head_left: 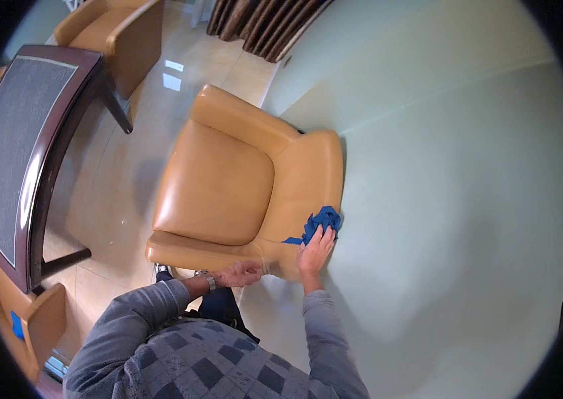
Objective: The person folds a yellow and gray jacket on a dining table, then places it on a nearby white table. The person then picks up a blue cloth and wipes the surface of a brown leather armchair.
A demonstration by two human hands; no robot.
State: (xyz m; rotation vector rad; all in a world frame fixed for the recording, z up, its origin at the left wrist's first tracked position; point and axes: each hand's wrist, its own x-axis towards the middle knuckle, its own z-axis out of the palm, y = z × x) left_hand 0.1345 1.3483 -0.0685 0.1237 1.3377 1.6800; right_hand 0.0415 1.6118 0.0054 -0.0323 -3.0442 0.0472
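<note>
A tan leather armchair (221, 184) stands before me with its back close to the pale green wall. My right hand (315, 249) presses a crumpled blue cloth (322, 222) onto the top of the backrest, near the corner by the closer armrest. My left hand (239, 274), with a metal-banded wristwatch (210, 281) at its wrist, hovers beside the near armrest with bent fingers. It is slightly blurred and no object shows in it; whether it touches the chair cannot be told.
A dark wooden table (44, 144) with a grey inset top stands at the left. Another tan armchair (136, 45) is beyond it, and one at lower left (44, 319) has a blue cloth (17, 325) on it. A brown curtain (261, 25) hangs at the top, beside the wall (436, 199).
</note>
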